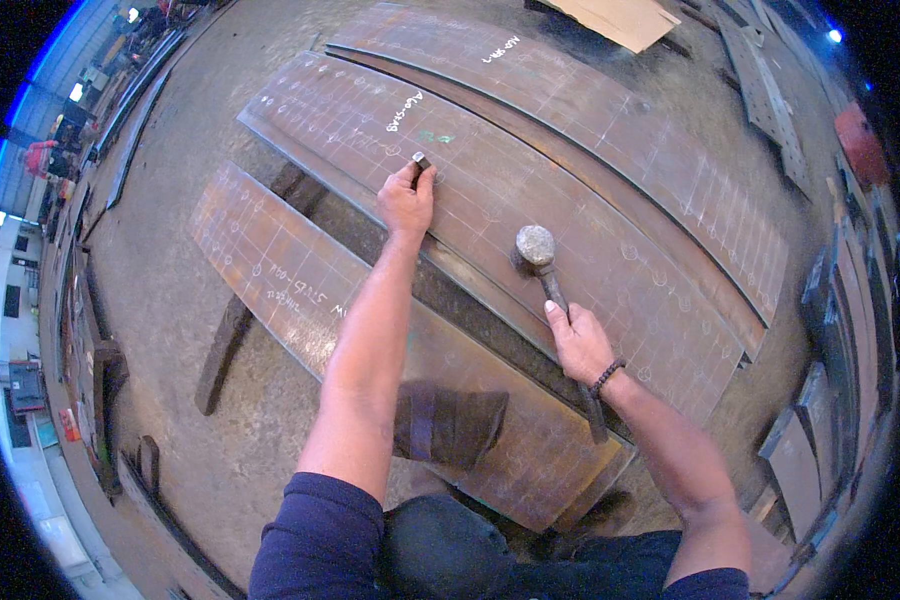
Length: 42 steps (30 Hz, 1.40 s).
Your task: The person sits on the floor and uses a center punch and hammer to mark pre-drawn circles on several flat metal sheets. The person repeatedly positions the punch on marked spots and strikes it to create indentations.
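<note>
Possibly, judging by the head view, a stray hammer blow could catch the left hand, as it pinches the punch close to its top; a loose pinch could let it skid over the plate. The right hand grasps the hammer's handle. The punch sits at the left hand's twelve o'clock, ten o'clock from the hammer's head.

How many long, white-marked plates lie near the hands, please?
3: middle plate beneath the hammer, far plate beyond it, near plate this side; others may be hidden.
</note>
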Available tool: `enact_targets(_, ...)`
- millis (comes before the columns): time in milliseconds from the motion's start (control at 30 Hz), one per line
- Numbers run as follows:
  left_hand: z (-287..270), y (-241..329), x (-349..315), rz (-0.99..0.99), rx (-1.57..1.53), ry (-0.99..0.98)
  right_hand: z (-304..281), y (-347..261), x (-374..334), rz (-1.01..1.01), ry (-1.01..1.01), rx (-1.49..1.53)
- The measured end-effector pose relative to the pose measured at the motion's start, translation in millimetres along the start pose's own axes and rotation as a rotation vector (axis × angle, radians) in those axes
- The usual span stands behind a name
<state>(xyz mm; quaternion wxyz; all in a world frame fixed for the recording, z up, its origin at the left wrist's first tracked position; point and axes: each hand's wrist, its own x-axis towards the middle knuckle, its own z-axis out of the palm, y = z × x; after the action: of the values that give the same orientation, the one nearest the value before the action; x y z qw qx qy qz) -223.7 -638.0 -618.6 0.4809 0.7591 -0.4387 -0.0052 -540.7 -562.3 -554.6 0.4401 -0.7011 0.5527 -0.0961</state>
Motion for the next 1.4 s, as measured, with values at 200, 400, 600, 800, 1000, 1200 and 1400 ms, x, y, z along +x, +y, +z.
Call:
enact_targets(200, 0.2, -0.8, -1.0, 0.231, 0.052, 0.026, -8.6, -86.4, 16.2, -0.162, 0.078, 0.011)
enact_targets(400, -0.4, 0.4, -0.7, 0.241, -0.012, 0.015, -23.5, -182.6, 61.3, -0.647, 0.261, 0.364)
enact_targets(600, -8.0, 4.3, 2.5, 0.198, 0.043, -0.044, 18.4, -168.1, 114.0, -0.406, 0.153, 0.026)
enact_targets(800, -7.1, 4.0, -4.4, 0.159, 0.027, -0.014, 3.9, -107.3, 99.3, -0.068, -0.113, -0.127)
enact_targets(1000, -23.6, 17.6, 6.2, -0.191, -0.262, -0.116, -90.0, -20.4, -8.2, -0.09, -0.203, -0.466)
enact_targets(1200, -165.9, 56.9, -127.5, -0.269, -0.001, -0.071, -177.9, 72.4, -223.8, 0.332, -0.2, -0.472)
enact_targets(1400, -460.8, 146.0, -274.8, -0.768, 0.877, -0.769, -235.8, 125.6, -474.9, 0.833, -0.161, -0.537)
